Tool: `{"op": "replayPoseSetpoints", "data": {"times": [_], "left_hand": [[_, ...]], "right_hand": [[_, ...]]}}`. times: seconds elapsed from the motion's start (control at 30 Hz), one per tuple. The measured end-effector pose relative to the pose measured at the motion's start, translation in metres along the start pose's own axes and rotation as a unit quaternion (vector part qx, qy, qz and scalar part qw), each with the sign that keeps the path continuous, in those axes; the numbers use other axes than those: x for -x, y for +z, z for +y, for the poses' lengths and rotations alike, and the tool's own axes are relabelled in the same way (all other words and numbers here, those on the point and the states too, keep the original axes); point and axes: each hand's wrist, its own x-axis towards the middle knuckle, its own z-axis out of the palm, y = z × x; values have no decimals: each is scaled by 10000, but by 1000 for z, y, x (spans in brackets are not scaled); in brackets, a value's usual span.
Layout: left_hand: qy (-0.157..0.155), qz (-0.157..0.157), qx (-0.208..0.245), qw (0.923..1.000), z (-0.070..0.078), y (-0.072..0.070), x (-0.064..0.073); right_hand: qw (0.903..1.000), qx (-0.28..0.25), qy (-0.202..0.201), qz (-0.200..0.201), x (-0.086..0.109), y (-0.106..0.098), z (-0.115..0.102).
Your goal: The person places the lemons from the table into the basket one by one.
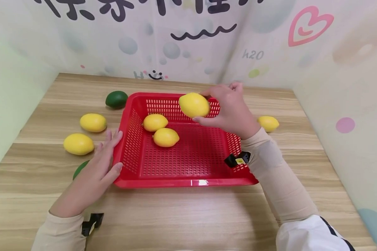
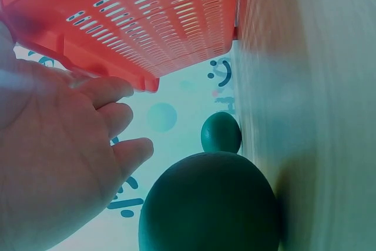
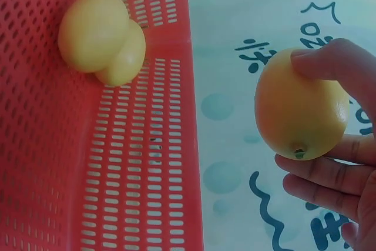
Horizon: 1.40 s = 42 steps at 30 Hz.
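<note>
Yellow lemon [image 1: 193, 105] is pinched in the right hand [image 1: 229, 108], the thumb on one side and fingers on the other; that grip holds it up over the back part of a red basket [image 1: 193, 157], clear of its floor. The left hand [image 1: 98, 167] rests against the basket's left rim, its grip spread, with the fingers reaching along the edge rather than curled round it. Inside, toward the left, a rear lemon [image 1: 155, 122] and a front lemon [image 1: 165, 137] lie against each other. Left of the basket, two more lemons [image 1: 78, 144] sit on the wooden worktop [image 1: 188, 212], near a green fruit [image 1: 116, 99] just beside the back corner. A second green fruit [image 1: 79, 169] is partly hidden by the left hand. Beyond the right wrist lies a lone lemon [image 1: 268, 123].
</note>
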Motion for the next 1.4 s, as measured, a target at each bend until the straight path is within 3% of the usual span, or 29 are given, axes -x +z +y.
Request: {"op": "replayPoseSetpoints", "data": {"times": [0.23,0.63,1.13,1.4], "left_hand": [[-4,-6,-10,10000,1,0,0],[-33,-7,15,10000,2,-1,0],[-34,19,-63,10000,2,-1,-1],[-15,24,-65,10000,1,-1,-1]], "right_hand": [[9995,-80,-157,-246,-2,7,-9],[9953,-282,-34,-929,-3,21,-19],[9914,139,-686,-1103,0,36,-31],[9869,157,-717,-1439,1,43,-36]]}}
